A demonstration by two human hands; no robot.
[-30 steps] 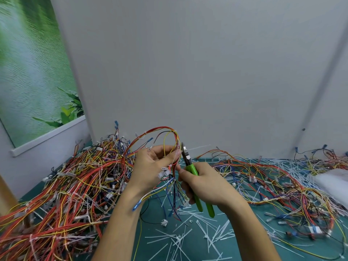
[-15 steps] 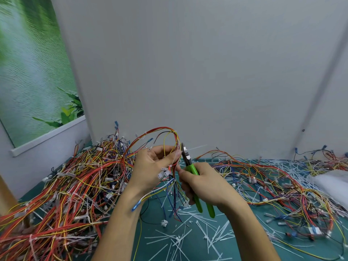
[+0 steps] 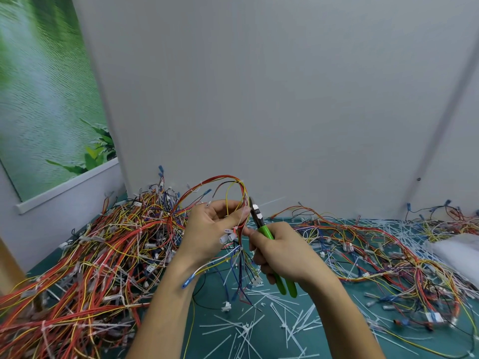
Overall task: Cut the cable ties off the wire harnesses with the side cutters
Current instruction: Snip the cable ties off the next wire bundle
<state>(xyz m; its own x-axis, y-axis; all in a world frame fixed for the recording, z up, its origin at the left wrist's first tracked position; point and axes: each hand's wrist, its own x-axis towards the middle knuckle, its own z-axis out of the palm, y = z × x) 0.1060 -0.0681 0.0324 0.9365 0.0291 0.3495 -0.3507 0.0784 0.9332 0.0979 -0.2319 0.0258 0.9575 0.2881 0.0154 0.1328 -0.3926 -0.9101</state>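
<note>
1. Risk: the head of the side cutters [image 3: 265, 230] sits hard against the red and yellow wires of the held harness [image 3: 228, 182]. If the blades catch a wire along with the tie, the wire gets nicked or severed.
2. Risk: the left thumb [image 3: 234, 216] is just beside the blades, so a slip could pinch skin.
3. Risk: the loop may spring apart once its tie goes, and a loose hold would drop it into the pile [image 3: 90, 255] at 9 o'clock.
4. Left hand [image 3: 210, 229]: raised at centre, palm toward the camera. Grip is fingers curled, with the thumb pinching the bundle below the loop.
5. Right hand [image 3: 282, 252]: at 4 o'clock of the left, grip wrapped round the green handles, which are nearly together. Can't tell whether the blades are closed.
6. Can't pick out the target tie. Cut ties [image 3: 245, 329] litter the tabletop [image 3: 207, 340] at 6 o'clock, with more harnesses [image 3: 375, 255] at 3 o'clock.
</note>
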